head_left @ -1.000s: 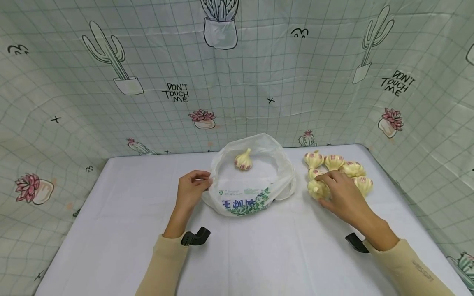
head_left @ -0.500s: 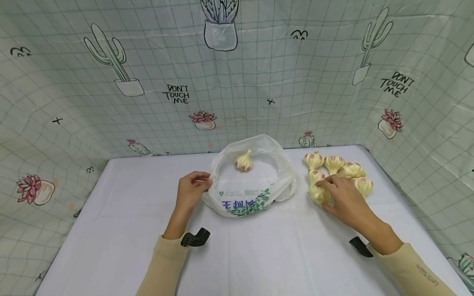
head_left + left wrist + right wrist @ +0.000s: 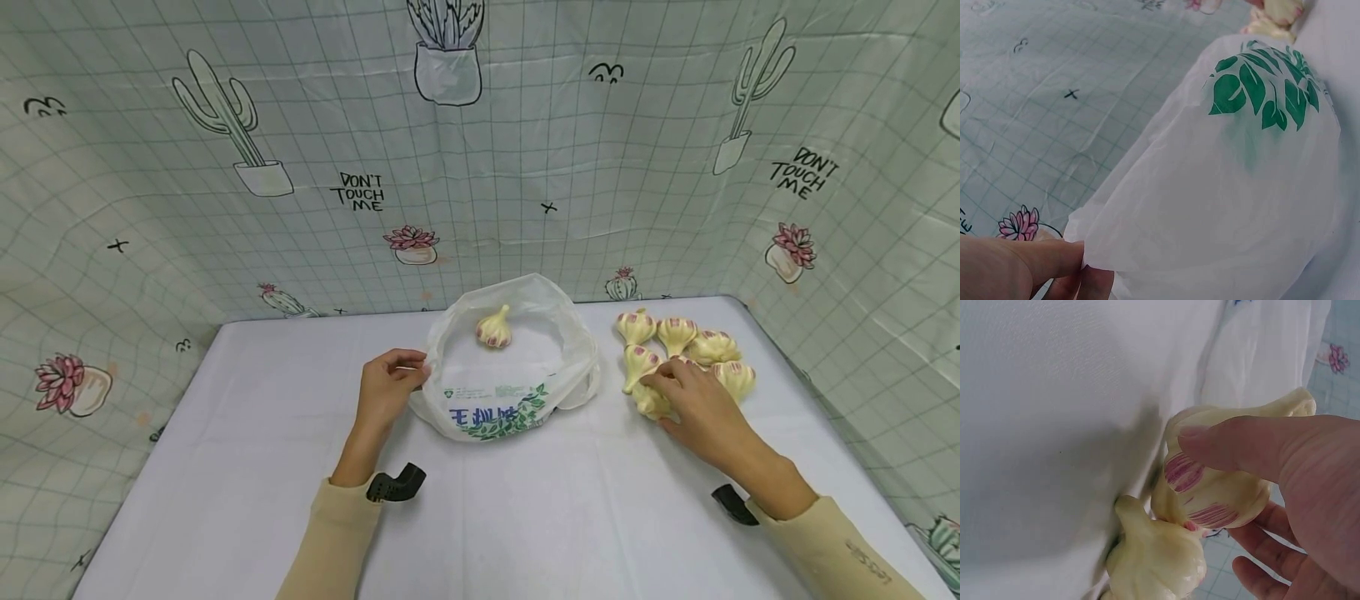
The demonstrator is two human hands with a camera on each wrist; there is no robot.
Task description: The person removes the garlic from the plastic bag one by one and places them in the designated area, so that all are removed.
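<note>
My left hand (image 3: 390, 383) pinches the left rim of a white plastic bag (image 3: 495, 392), printed with blue characters and green leaves. The bag's mouth stands wide, and inside lies a single garlic bulb (image 3: 493, 329). Over at the right, my right hand (image 3: 701, 412) grips a pale garlic bulb (image 3: 1222, 494) with purple streaks, the thumb across one side and fingers on the other. Close beside it lies another garlic bulb (image 3: 1157, 559). In the head view, the right hand partly hides the held bulb and some of its neighbours.
Several more garlic bulbs (image 3: 677, 333) sit in a cluster at the table's right rear. A white cloth covers the table (image 3: 525, 517). Behind and on both sides hangs a checked curtain (image 3: 487, 167) with cactus drawings.
My right hand has shifted slightly right and toward me with the garlic bulb, leaving the bulb beyond it more visible. The left hand keeps its hold on the bag's rim.
</note>
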